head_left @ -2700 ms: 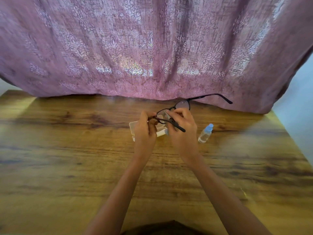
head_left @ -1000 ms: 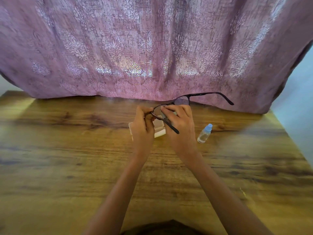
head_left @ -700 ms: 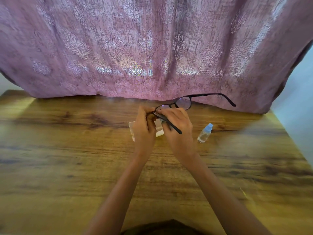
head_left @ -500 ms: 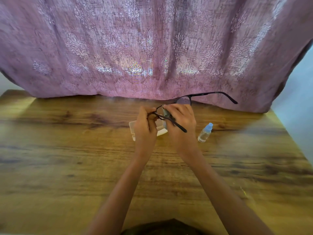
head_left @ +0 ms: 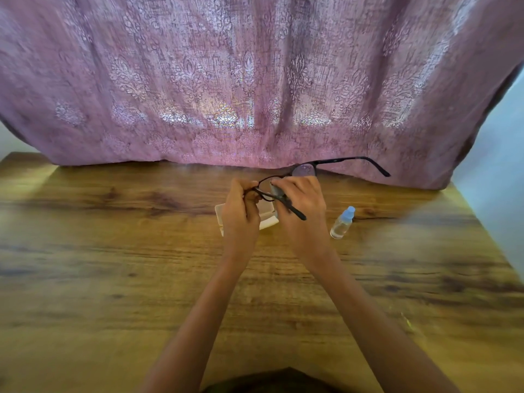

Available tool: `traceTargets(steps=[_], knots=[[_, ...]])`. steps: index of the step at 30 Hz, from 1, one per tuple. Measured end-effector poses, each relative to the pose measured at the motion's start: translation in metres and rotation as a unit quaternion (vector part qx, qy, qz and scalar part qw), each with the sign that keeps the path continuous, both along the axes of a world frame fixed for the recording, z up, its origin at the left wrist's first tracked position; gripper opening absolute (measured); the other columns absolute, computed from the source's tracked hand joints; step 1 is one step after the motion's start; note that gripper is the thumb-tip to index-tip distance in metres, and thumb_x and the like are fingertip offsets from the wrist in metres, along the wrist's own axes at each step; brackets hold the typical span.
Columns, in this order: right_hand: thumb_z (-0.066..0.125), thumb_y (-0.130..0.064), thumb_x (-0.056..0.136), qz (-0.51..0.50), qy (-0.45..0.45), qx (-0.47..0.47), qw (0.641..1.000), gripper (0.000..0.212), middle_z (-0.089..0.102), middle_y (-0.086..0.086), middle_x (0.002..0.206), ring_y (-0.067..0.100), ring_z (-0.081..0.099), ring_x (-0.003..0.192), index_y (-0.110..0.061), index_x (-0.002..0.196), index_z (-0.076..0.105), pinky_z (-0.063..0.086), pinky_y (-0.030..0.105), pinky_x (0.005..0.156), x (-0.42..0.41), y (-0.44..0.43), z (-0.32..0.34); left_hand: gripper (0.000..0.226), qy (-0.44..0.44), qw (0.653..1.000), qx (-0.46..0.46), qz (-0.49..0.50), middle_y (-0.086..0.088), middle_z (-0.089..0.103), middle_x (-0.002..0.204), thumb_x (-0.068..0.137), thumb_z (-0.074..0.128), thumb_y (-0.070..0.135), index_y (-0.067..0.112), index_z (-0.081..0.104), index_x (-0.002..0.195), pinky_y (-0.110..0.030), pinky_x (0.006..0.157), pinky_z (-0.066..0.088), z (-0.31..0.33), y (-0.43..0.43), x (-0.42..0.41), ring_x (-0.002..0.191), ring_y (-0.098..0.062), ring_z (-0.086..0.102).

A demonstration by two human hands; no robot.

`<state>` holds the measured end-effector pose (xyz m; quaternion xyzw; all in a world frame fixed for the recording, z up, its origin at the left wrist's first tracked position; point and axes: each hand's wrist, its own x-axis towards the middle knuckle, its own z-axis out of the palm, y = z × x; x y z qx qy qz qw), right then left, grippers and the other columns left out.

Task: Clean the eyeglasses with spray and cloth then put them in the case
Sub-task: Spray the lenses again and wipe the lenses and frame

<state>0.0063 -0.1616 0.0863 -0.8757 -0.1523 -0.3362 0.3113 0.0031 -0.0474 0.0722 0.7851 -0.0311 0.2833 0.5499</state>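
Dark-framed eyeglasses [head_left: 304, 169] are held above the table, arms unfolded, one arm reaching right toward the curtain. My left hand [head_left: 241, 212] pinches the frame at its left end. My right hand [head_left: 302, 214] presses a small grey cloth [head_left: 275, 190] against the left lens, fingers wrapped round it. Below the hands lies the white open case [head_left: 268, 218], mostly hidden by them. A small clear spray bottle [head_left: 342, 222] with a blue cap stands to the right of my right hand.
The wooden table [head_left: 113, 265] stretches wide on both sides and toward me. A mauve patterned curtain [head_left: 255, 80] hangs along its far edge. The table's right edge [head_left: 482, 222] meets a pale wall.
My right hand's fingers have shifted back and forth over the left lens with the cloth, and the glasses have tilted slightly. The bottle and case have stayed put.
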Motion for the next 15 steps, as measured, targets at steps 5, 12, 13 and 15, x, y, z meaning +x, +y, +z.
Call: traceTargets(steps=[5,12,13,15], knots=[[0.056,-0.01,0.087,0.011,-0.008,0.004,1.0,0.025,0.068,0.009,0.095,0.024,0.056,0.093,0.0,0.103,0.071,0.049,0.031,0.084,-0.014,0.004,-0.004,0.026,0.001,1.0,-0.004,-0.006,0.004,0.059,0.078,0.095,0.04,-0.004,0.02,0.048,0.098,-0.008,0.062,0.04,-0.001,0.0,0.002,0.066,0.0,0.056],[0.058,-0.011,0.088,0.023,-0.007,-0.002,1.0,0.025,0.069,0.006,0.1,0.02,0.053,0.098,-0.001,0.107,0.071,0.049,0.033,0.087,-0.013,0.004,-0.005,0.029,-0.015,1.0,0.001,-0.016,0.01,0.058,0.074,0.094,0.04,-0.002,0.025,0.047,0.098,-0.009,0.059,0.04,-0.003,0.002,0.001,0.063,-0.003,0.056],[0.059,-0.01,0.089,0.01,-0.001,-0.006,1.0,0.024,0.069,0.006,0.1,0.02,0.051,0.099,-0.001,0.108,0.071,0.049,0.035,0.086,-0.01,0.002,-0.005,0.03,-0.018,1.0,0.004,-0.007,0.013,0.057,0.072,0.094,0.04,-0.002,0.028,0.047,0.098,-0.008,0.057,0.039,-0.003,0.002,0.002,0.061,-0.004,0.056],[0.066,-0.007,0.087,-0.012,0.003,-0.003,1.0,0.021,0.069,0.007,0.098,0.019,0.047,0.1,-0.001,0.107,0.072,0.049,0.036,0.083,-0.006,0.0,-0.005,0.032,-0.02,1.0,0.0,0.005,0.017,0.056,0.07,0.093,0.04,0.0,0.031,0.046,0.098,-0.007,0.055,0.038,-0.002,0.002,0.002,0.06,0.0,0.056]])
